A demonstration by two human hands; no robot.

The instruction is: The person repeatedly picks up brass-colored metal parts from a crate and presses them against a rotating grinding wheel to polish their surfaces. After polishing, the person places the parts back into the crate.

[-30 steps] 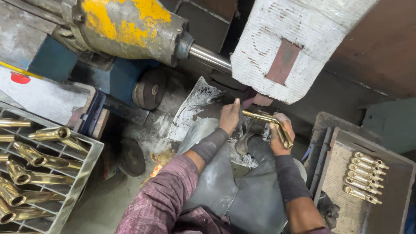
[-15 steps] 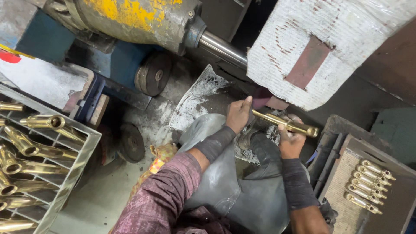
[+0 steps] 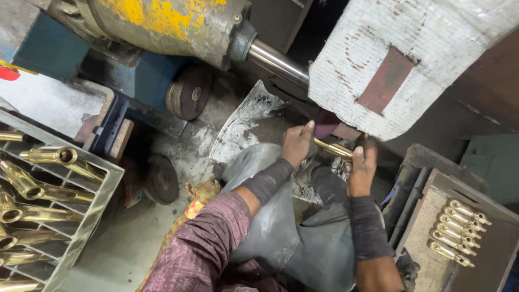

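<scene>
Beneath the large white buffing wheel (image 3: 400, 59), in the head view, both hands gripped one brass fitting (image 3: 332, 148) and held it up to the wheel's lower edge. The left hand (image 3: 296, 145) was closed around the fitting's near end, thumb raised toward the wheel. The right hand (image 3: 362, 170) was closed over the far end, fingers curled on top. The fitting lay nearly level between the two hands, its top at or just under the wheel; actual contact could not be confirmed, as the wheel's edge hid the meeting point. A dark apron (image 3: 303, 238) covered the person's lap directly below.

The wheel sat on a steel shaft (image 3: 275, 59) running from a yellow-and-grey motor housing (image 3: 162, 27) at the top left.

At the person's left, a wire tray (image 3: 102, 200) held many larger brass pieces (image 3: 48, 157), lying loosely across its grid. At the right, a board (image 3: 427, 238) carried a neat row of small brass fittings (image 3: 459, 230), well apart from the hands.

Judgement on progress: one piece was at the wheel, the ordered row at the right looked like finished work, and the fuller tray at the left appeared to be stock yet to be handled, though the pictures did not settle which batch was which.
</scene>
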